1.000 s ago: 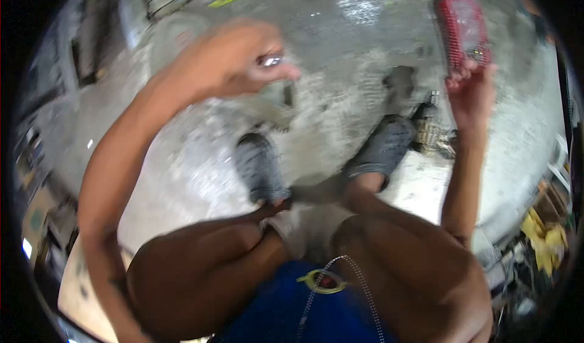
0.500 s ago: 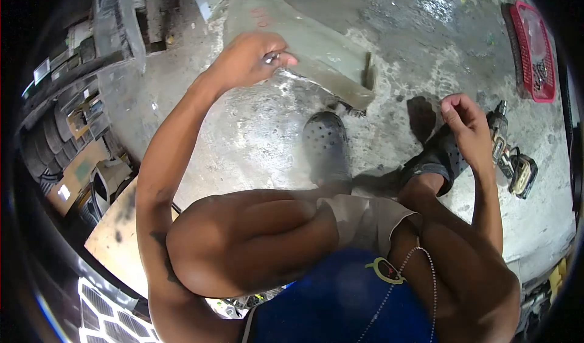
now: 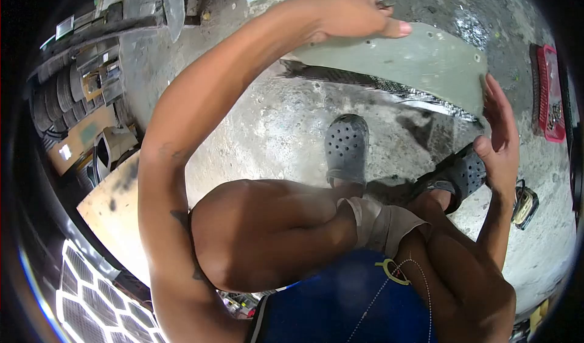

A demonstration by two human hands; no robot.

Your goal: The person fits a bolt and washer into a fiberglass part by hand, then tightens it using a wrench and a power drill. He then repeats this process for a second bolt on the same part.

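A curved grey-green panel (image 3: 420,60) with small holes along its edge is tilted up off the concrete floor, a dark textured strip along its near edge. My left hand (image 3: 353,14) reaches across and is closed on the panel's far edge, thumb lying along it. A small shiny metal piece (image 3: 384,2) shows between that hand's fingers; its kind is unclear. At the panel's right end, my right hand (image 3: 502,133) is open, thumb and fingers apart, fingertips right at the edge.
Dark clogs (image 3: 347,148) are on my feet, below the panel. A red plastic basket (image 3: 550,93) with small metal parts stands at the right. The power tool's battery (image 3: 524,206) shows beside my right forearm. Stacked dark parts and cardboard (image 3: 85,142) line the left.
The panel has been lifted and turned, its end swinging right. My left hand has moved right and away from me onto its edge. My right hand has opened and moved to its right end.
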